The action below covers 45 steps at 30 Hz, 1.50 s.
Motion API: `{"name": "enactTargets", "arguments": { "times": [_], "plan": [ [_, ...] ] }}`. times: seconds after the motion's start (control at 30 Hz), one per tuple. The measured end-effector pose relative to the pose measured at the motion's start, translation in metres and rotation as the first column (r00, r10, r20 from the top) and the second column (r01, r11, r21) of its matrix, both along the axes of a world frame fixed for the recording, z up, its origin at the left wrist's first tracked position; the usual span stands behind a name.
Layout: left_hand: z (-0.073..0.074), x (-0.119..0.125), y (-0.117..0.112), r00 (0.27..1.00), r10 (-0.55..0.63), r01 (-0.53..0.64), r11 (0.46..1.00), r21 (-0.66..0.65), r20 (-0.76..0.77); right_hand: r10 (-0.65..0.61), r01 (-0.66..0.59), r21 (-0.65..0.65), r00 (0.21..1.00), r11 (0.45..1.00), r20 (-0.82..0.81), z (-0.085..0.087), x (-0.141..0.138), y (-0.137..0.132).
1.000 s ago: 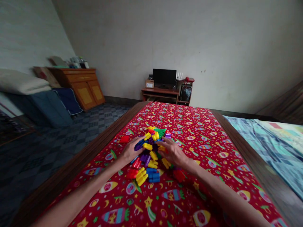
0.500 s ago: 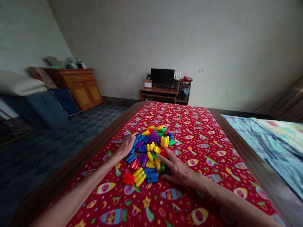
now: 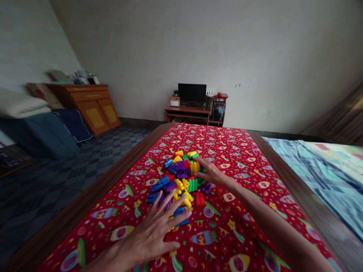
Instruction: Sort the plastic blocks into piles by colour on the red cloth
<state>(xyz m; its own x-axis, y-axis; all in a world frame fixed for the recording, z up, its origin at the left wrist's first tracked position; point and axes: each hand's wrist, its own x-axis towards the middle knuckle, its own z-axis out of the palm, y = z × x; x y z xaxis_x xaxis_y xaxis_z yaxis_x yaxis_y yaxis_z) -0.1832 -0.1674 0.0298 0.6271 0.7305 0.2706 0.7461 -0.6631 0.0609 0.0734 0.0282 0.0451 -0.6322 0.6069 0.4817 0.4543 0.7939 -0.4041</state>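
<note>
Grip: both hands open, nothing held. Left hand [image 3: 150, 235] wide, fingers spread, tips at near edge of pile. Right hand [image 3: 211, 173] narrower, fingers just beside yellow blocks [image 3: 194, 168] at far right of pile.

Wooden desk [image 3: 187, 110] with monitor [image 3: 192, 92] far off, against wall. Wooden cabinet [image 3: 92, 109] far left. Bed quilt [image 3: 317, 170] right. Red printed cloth [image 3: 244, 185] over wooden table [image 3: 113, 177]. Pile of plastic interlocking blocks [image 3: 178, 177] mid-cloth, mixed colours. Red block [image 3: 200, 199] at near right of pile

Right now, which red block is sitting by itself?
The red block at the near edge of the pile, below your right hand. It lies apart; the other reds sit inside the pile.
</note>
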Motion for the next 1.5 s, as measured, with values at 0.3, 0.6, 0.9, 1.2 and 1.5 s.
{"name": "enactTargets", "arguments": {
  "times": [0.3, 0.6, 0.9, 1.2, 1.5],
  "plan": [
    [0.024, 0.02, 0.089, 0.847, 0.195, -0.212, 0.977, -0.021, 0.494, -0.135, -0.032, -0.454, 0.934, 0.891, -0.331, 0.005, -0.018, -0.012],
    [0.003, 0.028, 0.114, 0.855, 0.325, -0.272, 0.945, -0.184, 0.405, -0.267, 0.035, -0.476, 0.862, 0.879, -0.43, 0.012, 0.001, -0.014],
    [0.02, -0.034, 0.135, 0.809, 0.445, -0.496, 0.867, 0.041, 0.385, -0.343, 0.296, -0.348, 0.936, 0.889, -0.08, 0.008, 0.012, 0.021],
    [0.001, -0.009, 0.208, 0.771, 0.472, -0.328, 0.87, -0.369, 0.428, -0.119, 0.088, -0.436, 0.992, 0.896, -0.044, 0.001, -0.043, 0.04],
    [0.045, 0.006, 0.148, 0.855, 0.13, 0.14, 0.875, -0.464, 0.503, -0.374, 0.308, -0.389, 0.921, 0.868, -0.106, 0.026, 0.008, 0.044]
  ]
}}
